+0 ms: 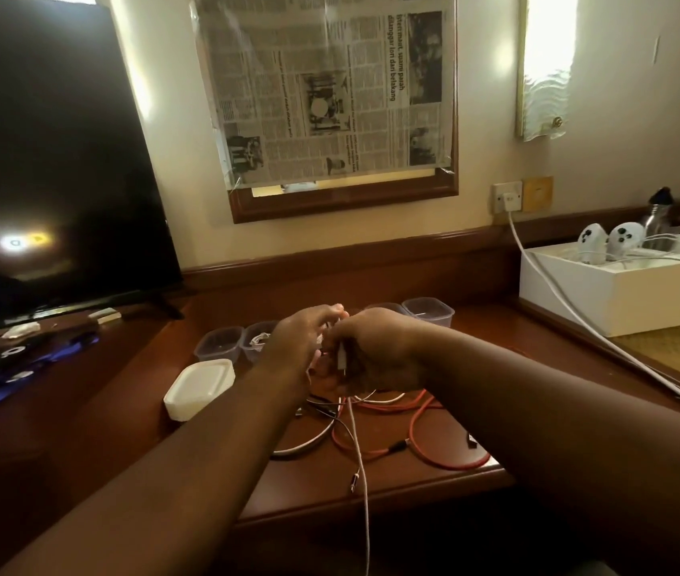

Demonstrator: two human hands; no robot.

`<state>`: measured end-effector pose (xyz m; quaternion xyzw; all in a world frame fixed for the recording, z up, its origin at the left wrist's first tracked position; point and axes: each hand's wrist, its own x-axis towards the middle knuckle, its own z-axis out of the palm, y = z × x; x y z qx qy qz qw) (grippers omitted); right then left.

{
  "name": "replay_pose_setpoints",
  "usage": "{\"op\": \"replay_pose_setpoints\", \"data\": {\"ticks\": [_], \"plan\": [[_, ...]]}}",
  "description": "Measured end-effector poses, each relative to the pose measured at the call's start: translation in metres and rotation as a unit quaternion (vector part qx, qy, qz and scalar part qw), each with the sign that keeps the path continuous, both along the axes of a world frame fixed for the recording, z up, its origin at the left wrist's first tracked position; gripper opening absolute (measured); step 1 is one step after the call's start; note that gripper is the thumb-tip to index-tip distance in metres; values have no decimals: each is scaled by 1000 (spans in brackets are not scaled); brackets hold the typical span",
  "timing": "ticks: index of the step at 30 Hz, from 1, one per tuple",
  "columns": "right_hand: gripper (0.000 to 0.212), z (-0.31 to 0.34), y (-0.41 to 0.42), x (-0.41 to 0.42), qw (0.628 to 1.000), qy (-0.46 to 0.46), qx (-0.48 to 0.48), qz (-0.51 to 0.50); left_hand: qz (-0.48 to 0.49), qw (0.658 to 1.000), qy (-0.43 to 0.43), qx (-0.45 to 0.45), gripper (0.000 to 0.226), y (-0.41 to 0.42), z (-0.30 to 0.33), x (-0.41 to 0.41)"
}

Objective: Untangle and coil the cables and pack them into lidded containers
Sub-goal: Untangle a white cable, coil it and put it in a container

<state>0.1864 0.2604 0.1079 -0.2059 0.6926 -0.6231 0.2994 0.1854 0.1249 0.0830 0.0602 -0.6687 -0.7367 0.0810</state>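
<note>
1. Progress: early to middle, judging by the layout. One clear tub (pixel 258 339) near the back edge of the desk (pixel 434 476) already has a pale coiled cable inside; it has no lid on yet.
2. The other clear tubs look empty: one (pixel 219 345) just left of the filled tub, and one (pixel 429 310) further right along the back edge. A fourth rim shows behind the right hand, contents hidden.
3. Stack of white lids (pixel 199 388) sits at the desk's left edge, apart from the tubs, so no tub is closed.
4. Left hand (pixel 294 347) and right hand (pixel 371 351) meet above the middle of the desk, touching. Fingers of both hands are curled round a thin white cable (pixel 365 488); its loose end hangs down past the front edge of the desk.
5. What looks like a pale plug shows between the hands; the exact grip there is hard to tell.
6. Left to do: the tangle under the hands. Orange cable (pixel 425 426) loops toward the front right corner, a thicker white cable (pixel 309 444) curves at front centre, thin black wires cross both.
7. Materials: tubs are clear thin plastic, rounded-square, slightly tapered. Lids are opaque white plastic, soft corners. Cables are smooth rubbery sheath, limp, with small hard metal or plastic ends. Desk is glossy dark wood.
</note>
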Motion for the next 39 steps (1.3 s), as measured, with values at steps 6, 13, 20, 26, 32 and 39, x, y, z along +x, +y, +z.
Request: {"op": "replay_pose_setpoints", "data": {"ticks": [6,13,20,26,32,39], "plan": [[30,11,2,-1,968,-94,-231,8,-76,991,18,113,34,21,-26,12],[20,-9,12,-24,885,412,-119,-180,-117,993,-5,12,15,16,-56,27],[30,-52,25,-33,837,428,341,3,-58,900,122,-415,9,-27,-54,38],[75,-72,16,-5,964,-175,-114,167,-26,988,122,-86,6,-19,-58,34],[62,-55,4,-6,920,-94,-379,-36,-67,986,-25,151,23,13,-92,32],[43,-80,12,-44,738,639,160,-148,-100,970,43,-217,24,4,-88,33]]}}
